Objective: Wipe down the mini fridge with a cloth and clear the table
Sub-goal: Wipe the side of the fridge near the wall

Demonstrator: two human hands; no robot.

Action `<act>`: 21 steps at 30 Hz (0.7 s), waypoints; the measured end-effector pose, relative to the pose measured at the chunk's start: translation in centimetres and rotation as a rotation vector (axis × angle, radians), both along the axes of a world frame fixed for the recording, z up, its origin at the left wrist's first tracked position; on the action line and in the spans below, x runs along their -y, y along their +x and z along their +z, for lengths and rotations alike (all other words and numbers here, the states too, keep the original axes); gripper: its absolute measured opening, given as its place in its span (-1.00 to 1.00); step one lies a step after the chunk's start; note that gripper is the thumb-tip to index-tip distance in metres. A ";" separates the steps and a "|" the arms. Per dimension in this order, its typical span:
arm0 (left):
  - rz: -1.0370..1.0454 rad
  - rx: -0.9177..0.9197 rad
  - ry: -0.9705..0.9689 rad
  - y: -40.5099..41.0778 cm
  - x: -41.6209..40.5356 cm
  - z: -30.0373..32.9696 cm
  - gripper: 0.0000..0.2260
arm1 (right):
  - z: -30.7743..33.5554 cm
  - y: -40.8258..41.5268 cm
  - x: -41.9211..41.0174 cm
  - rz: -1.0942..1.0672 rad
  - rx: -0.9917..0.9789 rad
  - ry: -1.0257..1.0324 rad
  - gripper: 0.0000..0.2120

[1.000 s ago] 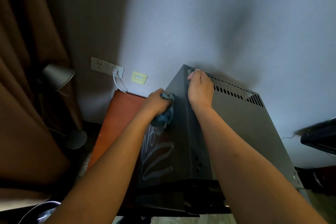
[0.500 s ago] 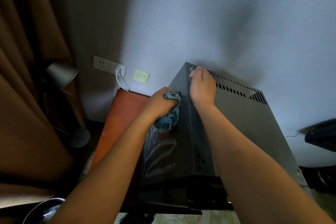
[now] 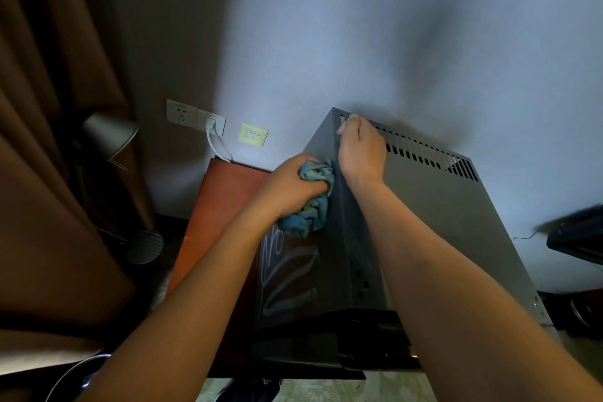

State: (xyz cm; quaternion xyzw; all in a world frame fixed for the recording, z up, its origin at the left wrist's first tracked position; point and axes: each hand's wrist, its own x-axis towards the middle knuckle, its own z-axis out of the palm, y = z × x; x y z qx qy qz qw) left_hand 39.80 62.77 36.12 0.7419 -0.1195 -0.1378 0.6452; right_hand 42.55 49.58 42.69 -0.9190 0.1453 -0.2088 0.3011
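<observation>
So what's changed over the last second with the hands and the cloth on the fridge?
Little. The left hand, gripping the blue cloth, has slid it slightly up the dark side of the mini fridge, towards the top edge. Nothing was picked up or let go. The right hand still holds the fridge's back corner by the vent slots, and the streaky wipe marks lower on the side look the same.

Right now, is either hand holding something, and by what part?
The left hand grips a bunched blue cloth around its upper part. The right hand grips the mini fridge at its top back corner.
</observation>
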 end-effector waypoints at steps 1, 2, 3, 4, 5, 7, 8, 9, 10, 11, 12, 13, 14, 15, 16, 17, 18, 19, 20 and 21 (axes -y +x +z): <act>0.021 -0.034 -0.018 0.0 0.1 -1.0 -0.82 | 0.0 0.0 0.0 0.000 -0.002 -0.008 -0.60; 0.036 -0.072 -0.021 -0.1 0.2 -2.1 -0.81 | 0.0 0.0 0.0 0.001 -0.006 -0.017 -0.60; 0.039 -0.119 -0.015 -0.3 0.1 -3.4 -0.78 | 0.0 0.1 -0.1 0.001 -0.011 -0.025 -0.60; 0.028 -0.166 -0.007 -0.5 0.0 -4.5 -0.72 | 0.0 0.1 -0.1 0.003 -0.016 -0.032 -0.60; 0.011 -0.202 0.008 -0.8 -0.1 -5.4 -0.64 | -0.1 0.1 0.0 0.005 -0.019 -0.036 -0.60; -0.027 -0.204 0.061 -1.2 -0.4 -6.3 -0.55 | -0.1 0.1 0.0 0.004 -0.021 -0.043 -0.59; -0.040 -0.173 0.078 -1.1 -0.5 -6.4 -0.55 | -0.2 0.1 0.0 0.005 -0.018 -0.044 -0.59; -0.043 -0.141 0.079 -0.7 -0.5 -6.1 -0.58 | -0.2 0.1 0.1 0.008 -0.015 -0.043 -0.59; -0.031 -0.109 0.068 -0.2 -0.4 -5.5 -0.65 | -0.2 0.1 0.0 0.011 -0.012 -0.040 -0.60; -0.010 -0.087 0.053 0.4 -0.2 -4.7 -0.72 | -0.1 0.1 0.0 0.010 -0.009 -0.039 -0.60; 0.014 -0.068 0.034 0.9 0.1 -3.9 -0.77 | -0.1 0.1 0.1 0.010 -0.007 -0.041 -0.60; 0.040 -0.055 0.011 1.6 0.4 -3.3 -0.79 | -0.1 0.2 0.1 0.011 -0.006 -0.044 -0.60; 0.065 -0.048 -0.011 2.1 0.7 -2.9 -0.79 | -0.2 0.1 0.1 0.013 -0.004 -0.046 -0.60; 0.091 -0.054 -0.026 2.5 1.0 -2.9 -0.80 | -0.2 0.2 0.1 0.014 -0.002 -0.046 -0.60; 0.113 -0.081 -0.039 2.8 1.1 -3.2 -0.81 | -0.2 0.2 0.1 0.014 -0.002 -0.046 -0.61; 0.122 -0.125 -0.046 3.0 1.1 -3.8 -0.82 | -0.2 0.2 0.1 0.015 -0.002 -0.049 -0.61; 0.115 -0.173 -0.040 3.0 1.0 -4.5 -0.82 | -0.1 0.2 0.0 0.015 -0.004 -0.053 -0.61; 0.100 -0.220 -0.026 2.8 0.9 -5.4 -0.83 | -0.2 0.2 0.0 0.015 -0.007 -0.058 -0.61; 0.081 -0.259 -0.016 2.4 0.7 -6.1 -0.83 | -0.2 0.2 0.0 0.015 -0.009 -0.063 -0.60; 0.063 -0.291 -0.016 1.8 0.5 -6.8 -0.81 | -0.2 0.3 0.1 0.014 -0.012 -0.068 -0.60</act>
